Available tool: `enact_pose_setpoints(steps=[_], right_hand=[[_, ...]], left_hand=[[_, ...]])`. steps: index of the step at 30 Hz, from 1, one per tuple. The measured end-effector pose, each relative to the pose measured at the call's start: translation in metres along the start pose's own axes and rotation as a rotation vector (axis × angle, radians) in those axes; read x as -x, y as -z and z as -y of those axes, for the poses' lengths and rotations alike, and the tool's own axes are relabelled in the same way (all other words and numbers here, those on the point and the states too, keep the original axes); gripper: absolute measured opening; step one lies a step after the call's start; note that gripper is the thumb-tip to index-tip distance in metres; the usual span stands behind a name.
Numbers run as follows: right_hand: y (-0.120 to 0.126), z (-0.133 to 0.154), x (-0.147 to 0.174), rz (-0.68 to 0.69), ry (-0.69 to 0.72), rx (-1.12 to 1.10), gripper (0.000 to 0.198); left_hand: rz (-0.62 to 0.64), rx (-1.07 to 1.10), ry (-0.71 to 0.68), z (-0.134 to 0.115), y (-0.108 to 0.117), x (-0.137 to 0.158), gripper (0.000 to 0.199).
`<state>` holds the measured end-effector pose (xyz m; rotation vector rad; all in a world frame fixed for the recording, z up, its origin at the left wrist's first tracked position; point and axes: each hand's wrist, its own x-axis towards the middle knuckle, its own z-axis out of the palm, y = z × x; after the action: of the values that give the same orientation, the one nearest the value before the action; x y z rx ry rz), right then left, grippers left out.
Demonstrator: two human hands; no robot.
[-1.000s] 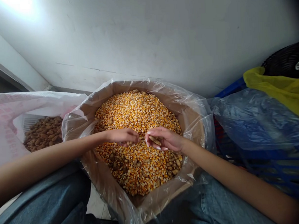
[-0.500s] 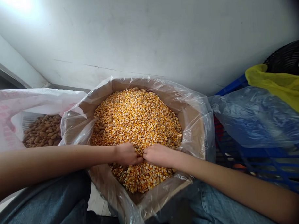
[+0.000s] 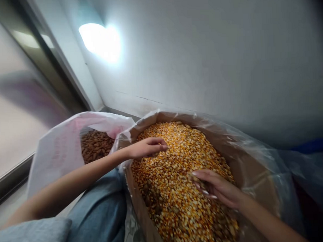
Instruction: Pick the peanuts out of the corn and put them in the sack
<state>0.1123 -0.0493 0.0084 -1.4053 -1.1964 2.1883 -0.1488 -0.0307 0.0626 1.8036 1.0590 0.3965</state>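
Observation:
Dried corn kernels [image 3: 179,162] fill a brown box [image 3: 245,174] lined with clear plastic. My left hand [image 3: 150,147] is over the far left part of the corn, thumb and fingers pressed together. Something tiny and orange, perhaps a kernel, shows at its fingertips, too blurred to be sure. Palm turned inward, my right hand [image 3: 219,187] hovers above the corn on the right, fingers curled round brownish peanuts [image 3: 201,179]. How many it holds is hidden. A few more brown pieces lie among the kernels.
To the left of the box stands a white and pink sack [image 3: 59,149] with unshelled peanuts [image 3: 96,145] in it. A grey wall [image 3: 201,56] rises behind. Clear plastic [image 3: 306,172] and a blue edge [image 3: 313,144] are at the right.
My hands were together as closed fists in the corn; now they are apart and raised, the right with peanuts showing. The view has swung left, bringing in a bright light and more of the sack.

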Motion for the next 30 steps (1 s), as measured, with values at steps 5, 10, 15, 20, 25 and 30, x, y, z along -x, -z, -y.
enact_pose_setpoints(steps=[5,10,15,20,25,30], right_hand=[[-0.021,0.027,0.001,0.032,-0.013,-0.197,0.019],[-0.112,0.096,-0.031,0.199,0.087,-0.044,0.017],[-0.224,0.141,-0.097,0.315,0.222,0.153,0.034],[-0.208,0.132,-0.1,-0.069,0.781,0.902,0.04],[-0.103,0.073,-0.04,-0.047,0.823,1.406,0.019],[-0.062,-0.001,-0.006,0.101,0.567,1.793,0.018]], left_hand=[[-0.496,-0.466,0.389,0.054,0.071,0.093,0.041],[-0.928,-0.726,0.428,0.088,0.094,0.147,0.054],[-1.054,-0.445,0.235,0.059,0.078,0.149,0.05],[-0.984,-0.209,0.04,0.039,0.059,0.138,0.042],[-0.445,-0.46,-0.048,0.021,0.036,0.096,0.028],[0.1,-0.823,-0.214,0.015,-0.023,0.027,0.022]])
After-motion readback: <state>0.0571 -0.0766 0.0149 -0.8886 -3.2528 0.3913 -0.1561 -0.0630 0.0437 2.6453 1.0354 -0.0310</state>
